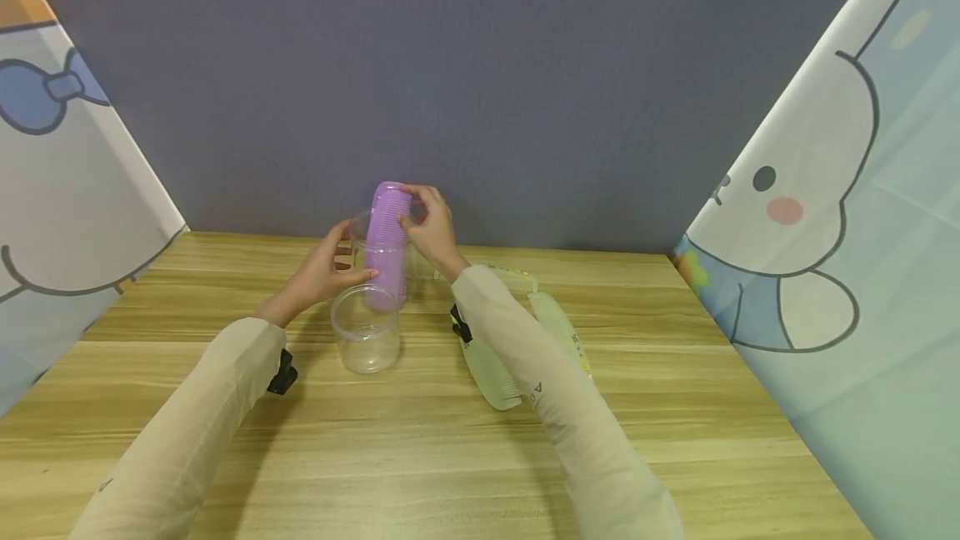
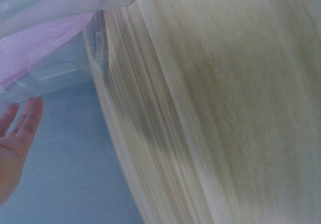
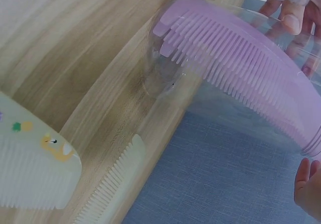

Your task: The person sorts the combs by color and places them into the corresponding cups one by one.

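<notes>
From my remote seat I see the left hand (image 1: 318, 273) gripping the rear clear cup (image 1: 386, 265) near the bench (image 1: 375, 457)'s back edge — should it slacken, the tall purple combs (image 1: 387, 219) inside could tip that cup against the front clear cup (image 1: 367, 344). The right hand (image 1: 435, 232) pinches the combs' top — if that arm drops, its sleeve (image 1: 555, 390) could sweep the pale green combs (image 1: 491, 377).

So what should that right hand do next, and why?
Probably the right hand should let go of the purple comb: its lower end is already down inside the rear clear plastic cup, which the left hand steadies, while the right fingers grip only its upper part.
</notes>
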Demonstrator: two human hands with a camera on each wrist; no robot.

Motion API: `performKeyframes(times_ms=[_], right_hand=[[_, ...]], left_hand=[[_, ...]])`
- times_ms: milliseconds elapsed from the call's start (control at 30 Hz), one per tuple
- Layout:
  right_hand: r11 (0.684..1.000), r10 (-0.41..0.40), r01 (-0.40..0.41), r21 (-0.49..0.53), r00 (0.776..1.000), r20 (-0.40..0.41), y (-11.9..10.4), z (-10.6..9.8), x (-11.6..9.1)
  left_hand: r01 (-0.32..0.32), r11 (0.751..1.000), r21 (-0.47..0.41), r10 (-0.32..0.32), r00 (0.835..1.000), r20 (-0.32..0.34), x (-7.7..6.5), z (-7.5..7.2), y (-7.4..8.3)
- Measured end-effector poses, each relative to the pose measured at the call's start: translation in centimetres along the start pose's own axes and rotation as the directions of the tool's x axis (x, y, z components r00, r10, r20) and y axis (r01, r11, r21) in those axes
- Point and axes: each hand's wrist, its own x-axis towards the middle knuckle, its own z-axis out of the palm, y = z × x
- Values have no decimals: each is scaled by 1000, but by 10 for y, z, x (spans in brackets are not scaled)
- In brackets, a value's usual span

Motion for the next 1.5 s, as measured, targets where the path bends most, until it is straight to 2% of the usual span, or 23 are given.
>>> performKeyframes(times_ms=[533,733,967,1200,1500], right_hand=[[999,-3,2,52,1000,17,5,-9,0],[999,-16,15,37,999,31,4,-17,0],[1000,21,-19,-22,995,93,0,-33,-4],[998,41,-33,-49,984,172,1,-53,-12],[992,68,-39,-117,966,250,17,-77,-32]], left_hand=[[14,1000,-15,-14,1000,13,1,0,0],[23,1000,-22,-22,999,34,2,-1,-1],[23,1000,-15,-22,998,58,-1,-6,1],[3,1000,-15,-2,999,45,-11,-18,7],[-29,999,-13,30,999,42,-32,-28,10]])
